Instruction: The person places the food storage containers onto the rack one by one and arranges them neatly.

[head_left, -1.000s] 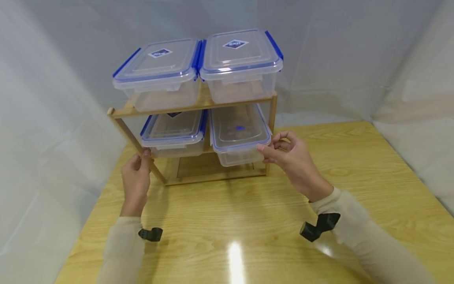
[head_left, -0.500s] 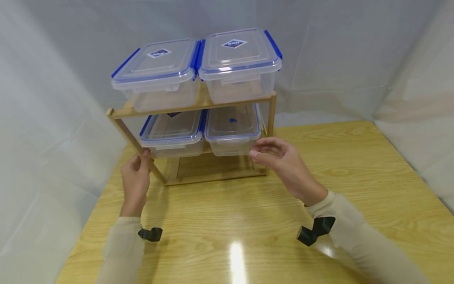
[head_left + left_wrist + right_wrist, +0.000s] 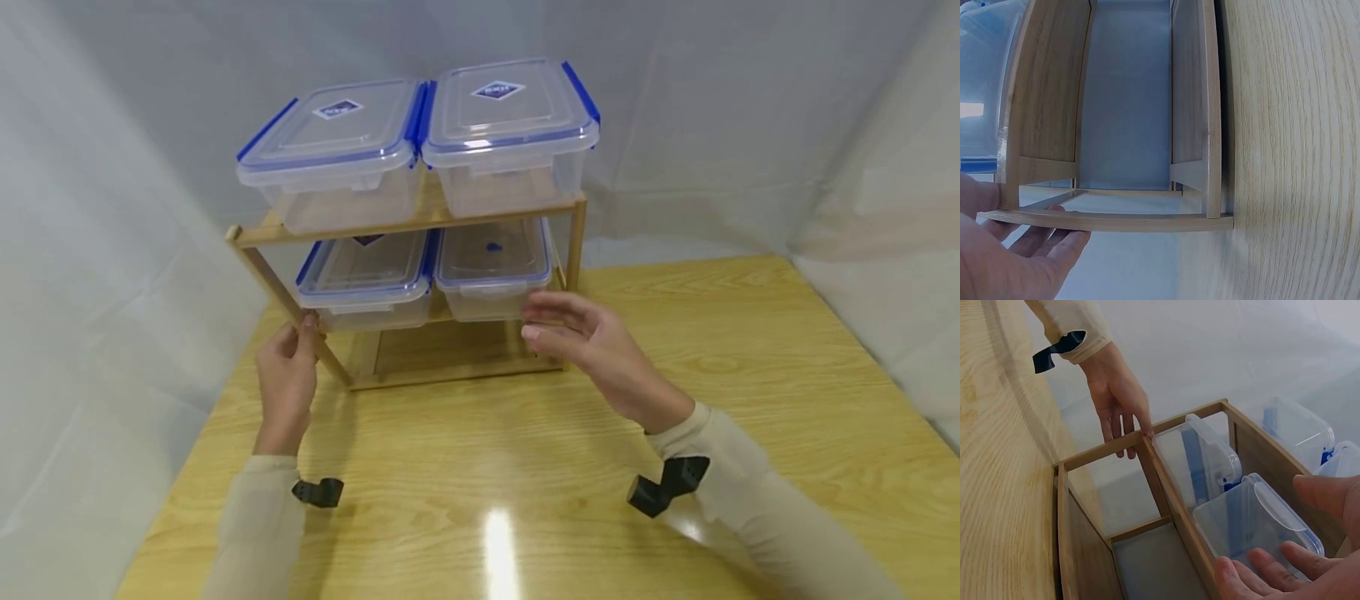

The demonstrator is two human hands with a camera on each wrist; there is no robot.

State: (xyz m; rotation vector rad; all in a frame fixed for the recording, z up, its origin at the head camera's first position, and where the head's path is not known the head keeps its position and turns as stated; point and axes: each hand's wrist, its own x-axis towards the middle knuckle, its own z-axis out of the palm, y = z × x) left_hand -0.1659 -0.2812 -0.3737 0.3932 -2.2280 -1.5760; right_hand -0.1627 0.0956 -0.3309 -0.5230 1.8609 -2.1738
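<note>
In the head view, a two-tier wooden rack point(image 3: 427, 218) holds clear plastic food boxes with blue-edged lids. My left hand point(image 3: 288, 367) pinches the rack's left front upright at the middle shelf; the left wrist view shows my left hand's fingers point(image 3: 1060, 253) curled round that post. The lower right box point(image 3: 491, 258) sits on the middle shelf beside the lower left box point(image 3: 367, 275). My right hand point(image 3: 596, 350) hovers at the box's front right corner, fingers loosely bent and holding nothing. In the right wrist view its fingertips point(image 3: 1260, 556) are close to the box front; contact cannot be told.
Two more boxes, the upper left box point(image 3: 330, 133) and the upper right box point(image 3: 510, 117), stand on the top shelf. The rack stands on a wood-grain table point(image 3: 420, 483), with pale curtains point(image 3: 712, 125) behind and at the sides.
The lower right box has slid back and left into the rack. My right hand has let go of its corner and moved slightly left. My left hand has stayed on the upright.
</note>
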